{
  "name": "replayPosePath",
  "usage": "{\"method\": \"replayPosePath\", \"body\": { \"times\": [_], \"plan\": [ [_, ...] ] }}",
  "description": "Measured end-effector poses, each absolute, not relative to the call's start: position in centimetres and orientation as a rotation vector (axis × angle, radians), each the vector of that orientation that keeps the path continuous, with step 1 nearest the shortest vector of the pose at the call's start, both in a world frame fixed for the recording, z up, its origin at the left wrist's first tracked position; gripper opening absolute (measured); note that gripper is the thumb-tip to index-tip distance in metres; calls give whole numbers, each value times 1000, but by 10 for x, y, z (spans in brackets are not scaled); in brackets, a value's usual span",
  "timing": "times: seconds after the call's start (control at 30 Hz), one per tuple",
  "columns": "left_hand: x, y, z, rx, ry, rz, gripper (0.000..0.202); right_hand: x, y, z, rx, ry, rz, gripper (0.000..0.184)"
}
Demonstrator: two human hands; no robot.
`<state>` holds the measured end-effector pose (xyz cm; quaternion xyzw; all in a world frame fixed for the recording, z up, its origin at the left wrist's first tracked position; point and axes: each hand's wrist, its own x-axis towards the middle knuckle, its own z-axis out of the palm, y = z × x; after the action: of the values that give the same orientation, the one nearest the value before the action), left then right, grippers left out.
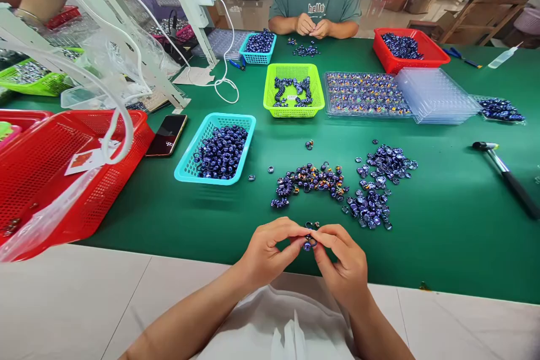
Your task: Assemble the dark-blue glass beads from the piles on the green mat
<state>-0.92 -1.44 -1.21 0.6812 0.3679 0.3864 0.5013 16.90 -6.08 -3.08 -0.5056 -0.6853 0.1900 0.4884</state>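
My left hand (268, 252) and my right hand (342, 263) meet at the table's near edge, both pinching one small dark blue bead (307, 245) between thumbs and fingertips. Just beyond them on the green table (442, 225) lie a curved heap of blue beads with coloured bits (310, 180) and a looser pile of shiny blue pieces (375, 185). A turquoise basket (198, 149) full of blue beads stands to the left of these piles.
A large red basket (50, 174) with a plastic bag sits far left, a phone (167, 135) beside it. A lime basket (294, 93), clear trays (434, 95), a red basket (411, 48) and a hammer (508, 177) lie further out. Another person's hands (313, 26) work opposite.
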Motion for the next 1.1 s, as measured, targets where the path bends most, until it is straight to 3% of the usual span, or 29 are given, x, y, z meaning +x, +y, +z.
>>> {"method": "replayPosePath", "body": {
  "times": [0.3,0.6,1.1],
  "plan": [
    [-7,-14,-14,1539,966,867,16,167,-62,-34,-1298,-1696,465,25],
    [-4,-22,-20,1616,990,933,16,156,-61,-33,-1299,-1351,777,10],
    [-1,-24,-24,1624,995,1006,12,150,-57,-32,-1311,-1236,903,7]
  ]
}}
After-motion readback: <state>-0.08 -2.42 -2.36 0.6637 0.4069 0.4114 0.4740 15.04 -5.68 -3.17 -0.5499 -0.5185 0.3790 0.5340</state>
